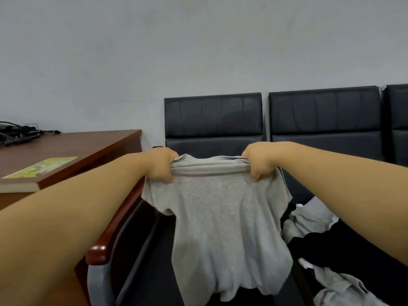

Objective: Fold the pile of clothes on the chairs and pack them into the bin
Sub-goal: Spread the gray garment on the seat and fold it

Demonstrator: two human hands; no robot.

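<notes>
You hold the grey T-shirt [223,217] up in front of the black chair [213,115]. Its top edge is bunched and stretched between your fists, and the body hangs down over the seat. Your left hand [160,164] has its fingers curled tight round the shirt's left end; your right hand [258,161] grips the right end the same way. To the right of that chair, below the backrest of the next chair [324,111], lies the pile of clothes [331,239], grey, black and white pieces tangled together. To the chair's left stands a wooden desk [66,146] bearing a yellow-covered book [33,173] and black cables [19,133].
</notes>
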